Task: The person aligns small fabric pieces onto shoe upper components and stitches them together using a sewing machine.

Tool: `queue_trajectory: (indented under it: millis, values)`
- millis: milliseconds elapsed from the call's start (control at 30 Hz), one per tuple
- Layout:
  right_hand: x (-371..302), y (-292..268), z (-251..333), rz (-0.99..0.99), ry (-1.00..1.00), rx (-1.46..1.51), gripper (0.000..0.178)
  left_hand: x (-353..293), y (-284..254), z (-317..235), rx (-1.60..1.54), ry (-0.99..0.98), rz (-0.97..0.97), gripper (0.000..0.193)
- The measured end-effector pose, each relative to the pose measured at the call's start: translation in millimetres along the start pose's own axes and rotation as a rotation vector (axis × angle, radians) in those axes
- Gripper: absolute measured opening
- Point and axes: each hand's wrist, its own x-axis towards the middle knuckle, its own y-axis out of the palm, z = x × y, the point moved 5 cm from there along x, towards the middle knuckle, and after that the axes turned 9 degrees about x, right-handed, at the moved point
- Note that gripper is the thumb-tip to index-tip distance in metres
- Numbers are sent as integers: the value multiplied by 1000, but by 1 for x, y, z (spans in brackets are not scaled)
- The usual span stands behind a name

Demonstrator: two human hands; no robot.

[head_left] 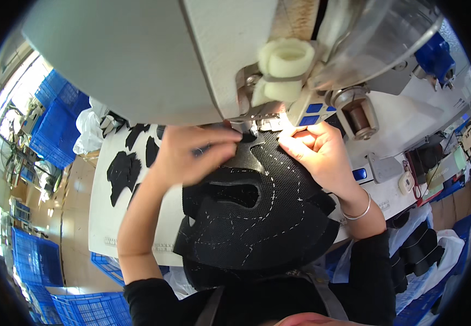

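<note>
A black mesh shoe-upper-like piece [279, 217] with white dashed stitch lines and a long oval opening lies under the sewing machine's head, its near part hanging toward my lap. My right hand [322, 155] is closed, thumb against bent fingers, at the piece's far right edge beside the lit needle area [262, 126]. My left hand [189, 155], slightly blurred, reaches from the left with thumb and fingers stretched toward the presser foot, over the metal plate [246, 160]. Dark material shows behind its fingers; whether they touch it is unclear.
Small black cut pieces [124, 174] lie on the white table [102, 217] at left. The grey machine head [121, 60] fills the top, with a brown thread bobbin [357, 117] at right. Blue crates [37, 258] stand on the left floor; a bag of black pieces [417, 252] sits lower right.
</note>
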Motion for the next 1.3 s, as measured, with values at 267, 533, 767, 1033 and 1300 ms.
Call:
queue_trajectory:
  millis: [267,533,767,1033,1300]
  values:
    - [-3,-1,7,124,92,-10,23,-33,16,-57,617,387,-340,29]
    - [-4,11,1,69,-28,12,17,-24,1,-46,607,429,-297,27]
    - [-23,11,36,-91,-433,-920,17,-19,4,-30,394,399,-336,31]
    - [-29,56,31,-68,-871,-1281,45,-15,-25,-82,443,320,-16,31]
    - [-21,24,30,-104,-819,-931,36,-41,-1,-7,-762,-490,333,67]
